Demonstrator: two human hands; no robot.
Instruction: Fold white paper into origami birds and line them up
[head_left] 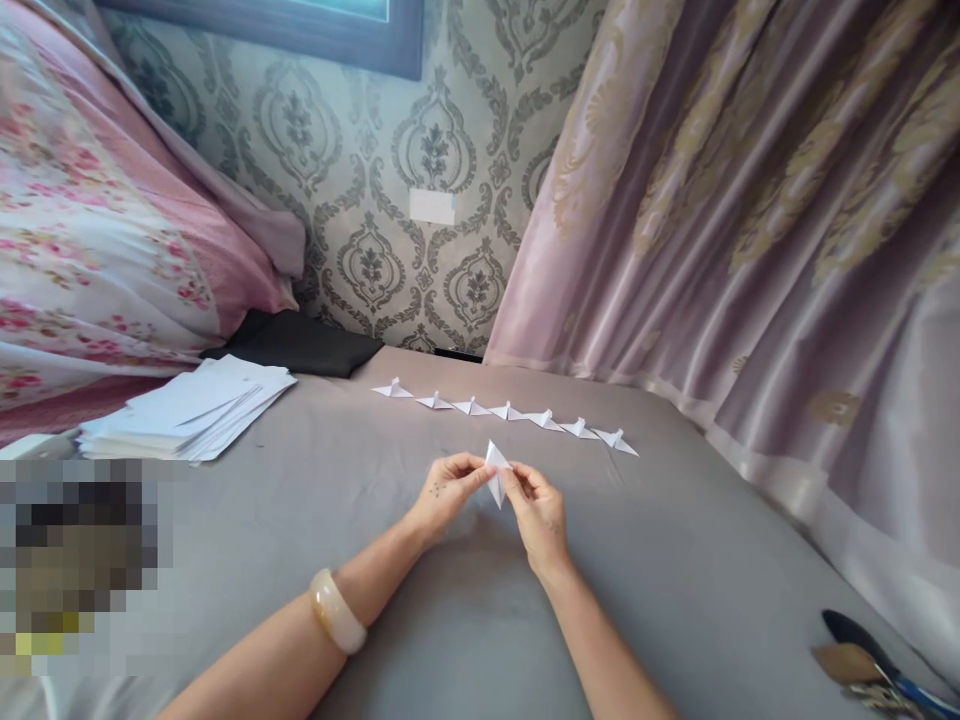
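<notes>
Between my two hands is a small piece of folded white paper [496, 482], diamond-shaped and held upright above the grey sheet. My left hand [448, 490] pinches its left side with thumb and fingers. From the right, my right hand [541, 515] grips the same paper, thumb pressed on its front. Beyond the hands, several folded paper birds [471, 406] stand in a slanting row, wings spread, nearly touching one another. A pale bangle [337, 612] circles my left wrist.
A stack of white paper sheets [202, 405] lies at the left, before a dark flat cushion or case [300, 342]. Pink curtains [675, 200] border the right side. Dark-handled items [862, 660] lie at lower right. A blurred patch hides the lower left.
</notes>
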